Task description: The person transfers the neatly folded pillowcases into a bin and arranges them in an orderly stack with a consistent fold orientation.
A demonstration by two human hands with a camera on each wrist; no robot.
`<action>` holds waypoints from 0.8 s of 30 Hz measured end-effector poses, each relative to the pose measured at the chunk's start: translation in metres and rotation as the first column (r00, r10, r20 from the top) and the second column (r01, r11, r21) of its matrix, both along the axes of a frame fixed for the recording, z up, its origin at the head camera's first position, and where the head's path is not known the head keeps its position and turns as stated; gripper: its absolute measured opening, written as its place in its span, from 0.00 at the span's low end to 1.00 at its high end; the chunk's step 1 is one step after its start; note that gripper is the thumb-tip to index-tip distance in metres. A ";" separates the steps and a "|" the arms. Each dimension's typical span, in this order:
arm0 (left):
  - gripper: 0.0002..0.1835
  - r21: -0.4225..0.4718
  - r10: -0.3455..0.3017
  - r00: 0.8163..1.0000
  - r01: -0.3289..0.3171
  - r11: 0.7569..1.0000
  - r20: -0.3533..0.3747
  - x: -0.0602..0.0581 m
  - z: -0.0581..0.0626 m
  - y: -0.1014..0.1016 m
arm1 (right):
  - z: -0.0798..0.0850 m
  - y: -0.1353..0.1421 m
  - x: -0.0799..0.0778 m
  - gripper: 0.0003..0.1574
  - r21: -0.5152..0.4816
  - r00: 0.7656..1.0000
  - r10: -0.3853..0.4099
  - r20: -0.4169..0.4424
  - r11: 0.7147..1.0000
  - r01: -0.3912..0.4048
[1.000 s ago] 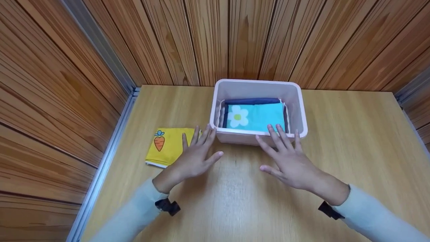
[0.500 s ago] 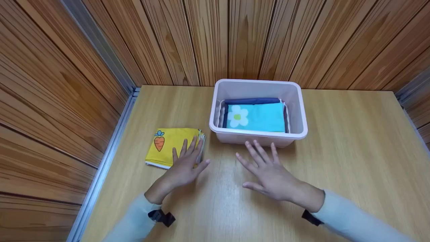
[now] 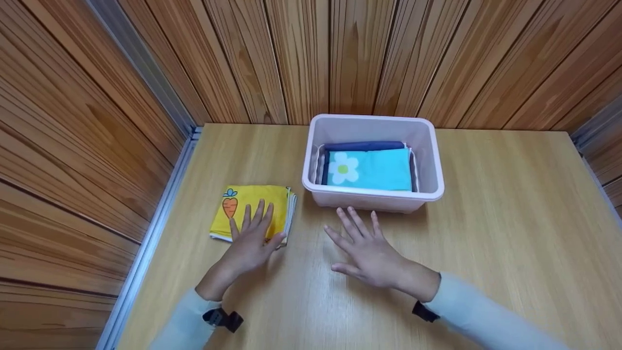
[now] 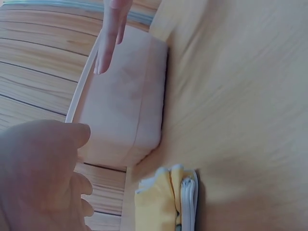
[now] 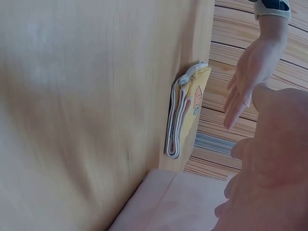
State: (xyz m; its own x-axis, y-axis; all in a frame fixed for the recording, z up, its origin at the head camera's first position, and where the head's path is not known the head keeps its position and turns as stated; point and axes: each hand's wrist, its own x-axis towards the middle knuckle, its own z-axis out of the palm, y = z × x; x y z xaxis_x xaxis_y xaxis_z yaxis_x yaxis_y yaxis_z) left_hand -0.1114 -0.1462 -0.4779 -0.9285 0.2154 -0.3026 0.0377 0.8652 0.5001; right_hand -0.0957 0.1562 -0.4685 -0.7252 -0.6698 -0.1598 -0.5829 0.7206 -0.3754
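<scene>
A folded yellow cloth (image 3: 272,197) with a carrot print lies on the table, left of a pale pink plastic bin (image 3: 374,195). My left hand (image 3: 249,248) hovers over the near part of this cloth, fingers spread, holding nothing; the wrist views show a gap between them. In front of the bin, my right hand (image 3: 371,255) is held above the table with its fingers spread and nothing in it. Inside the bin lies a folded turquoise cloth (image 3: 379,170) with a white flower, and a dark blue folded cloth (image 3: 364,146) shows behind it.
The wooden table (image 3: 510,218) is backed by a wood-plank wall (image 3: 359,58), with the bin close to it. A metal rail (image 3: 160,214) runs along the left edge of the table. Each wrist carries a black strap device (image 3: 222,319).
Both hands have drawn back from the bin toward the person and shifted left. The left hand has come over the yellow cloth. Bin and cloths stay where they were.
</scene>
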 end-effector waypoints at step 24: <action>0.45 -0.065 0.070 0.996 -0.073 0.995 -0.052 -0.005 -0.021 -0.033 | -0.016 -0.048 -0.017 0.51 0.004 0.995 -0.006 0.101 1.000 0.006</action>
